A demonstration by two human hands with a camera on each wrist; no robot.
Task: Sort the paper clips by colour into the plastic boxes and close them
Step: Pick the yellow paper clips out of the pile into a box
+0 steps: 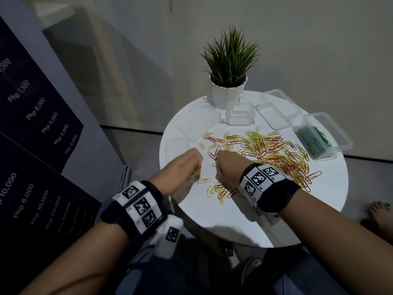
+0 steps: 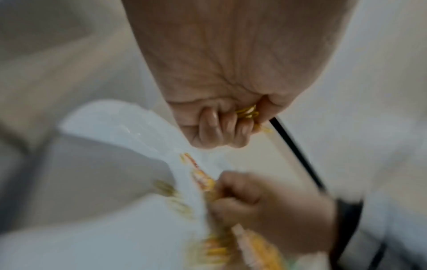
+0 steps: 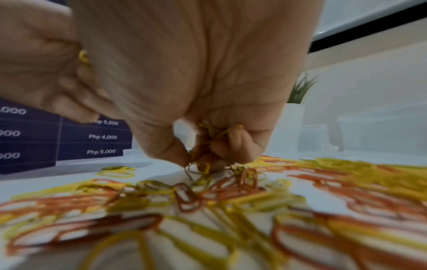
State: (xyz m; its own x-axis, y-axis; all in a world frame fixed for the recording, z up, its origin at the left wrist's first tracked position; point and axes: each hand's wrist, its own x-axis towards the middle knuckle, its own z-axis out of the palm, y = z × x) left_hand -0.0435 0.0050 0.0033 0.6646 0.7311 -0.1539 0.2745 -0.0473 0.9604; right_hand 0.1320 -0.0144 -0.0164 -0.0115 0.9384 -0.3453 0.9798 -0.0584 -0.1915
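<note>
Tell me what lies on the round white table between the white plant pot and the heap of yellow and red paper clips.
A small clear plastic box, open and empty, seen in the head view.

A round white table [image 1: 319, 209] carries a spread of yellow and red paper clips [image 1: 274, 152] just beyond and to the right of the right hand [image 1: 228, 165]. Farther off stand a potted plant [image 1: 228, 90], empty clear boxes [image 1: 276, 111], loose lids [image 1: 187, 126], and a box of green clips [image 1: 319, 139].
</note>
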